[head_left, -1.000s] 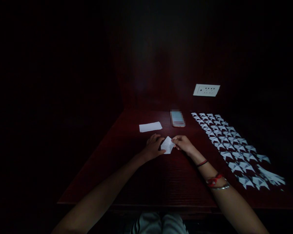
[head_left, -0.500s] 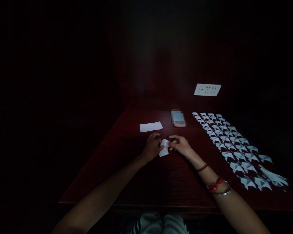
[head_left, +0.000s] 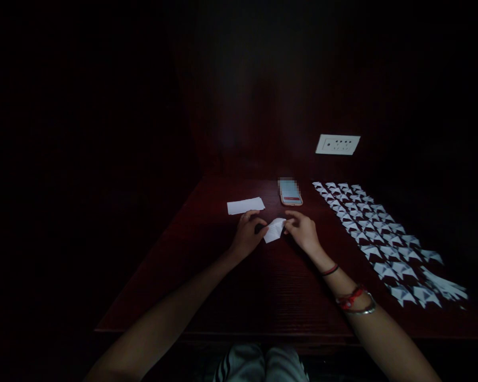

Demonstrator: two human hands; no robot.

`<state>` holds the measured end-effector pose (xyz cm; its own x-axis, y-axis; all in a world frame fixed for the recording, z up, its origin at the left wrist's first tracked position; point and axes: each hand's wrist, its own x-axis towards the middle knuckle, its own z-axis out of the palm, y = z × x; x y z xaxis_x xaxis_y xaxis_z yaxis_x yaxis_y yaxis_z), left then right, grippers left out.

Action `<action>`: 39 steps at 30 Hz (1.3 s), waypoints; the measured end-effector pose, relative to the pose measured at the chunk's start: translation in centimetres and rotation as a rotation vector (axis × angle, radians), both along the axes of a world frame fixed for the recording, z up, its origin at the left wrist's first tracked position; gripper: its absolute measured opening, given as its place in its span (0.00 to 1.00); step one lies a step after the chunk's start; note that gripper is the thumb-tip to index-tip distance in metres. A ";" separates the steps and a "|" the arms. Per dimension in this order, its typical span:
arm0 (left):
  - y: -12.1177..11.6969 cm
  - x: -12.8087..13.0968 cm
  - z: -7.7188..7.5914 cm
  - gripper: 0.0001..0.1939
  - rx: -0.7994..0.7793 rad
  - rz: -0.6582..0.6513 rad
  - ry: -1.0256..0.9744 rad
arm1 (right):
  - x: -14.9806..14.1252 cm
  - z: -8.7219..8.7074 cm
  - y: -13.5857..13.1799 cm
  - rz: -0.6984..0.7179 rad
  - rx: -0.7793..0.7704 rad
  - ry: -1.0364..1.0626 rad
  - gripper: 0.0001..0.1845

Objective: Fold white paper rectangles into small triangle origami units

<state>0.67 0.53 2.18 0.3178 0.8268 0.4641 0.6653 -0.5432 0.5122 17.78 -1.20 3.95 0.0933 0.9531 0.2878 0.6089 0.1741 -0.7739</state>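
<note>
A small piece of white paper (head_left: 274, 229) with creases in it is between my two hands over the dark red table (head_left: 223, 286). My left hand (head_left: 249, 232) pinches its left side between thumb and fingers. At its right edge, the fingertips of my right hand (head_left: 301, 231) grip the paper, with the index finger bent above. Just beyond my left hand lies a small stack of white paper sheets (head_left: 246, 206). My fingers hide part of the paper's edges.
Several rows of folded white paper shapes (head_left: 382, 254) cover the table's right side. Beside the nearest ones lies a bunch of white paper strips (head_left: 444, 284). A phone (head_left: 290, 193) lies at the back, and a socket plate (head_left: 338, 144) is on the wall behind.
The paper has shifted slightly up and to the right, and its visible outline has changed. My right hand has drawn a little to the right.
</note>
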 end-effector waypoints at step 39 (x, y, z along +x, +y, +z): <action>0.8 0.3 -2.3 0.02 -0.008 -0.073 0.096 | -1.4 -2.1 -0.4 0.276 -0.139 -0.004 0.34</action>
<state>1.02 1.38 -0.11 0.4198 0.8035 0.4221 0.6704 -0.5881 0.4526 16.43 -1.60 1.86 -0.1749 0.9727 0.1525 0.5562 0.2254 -0.7999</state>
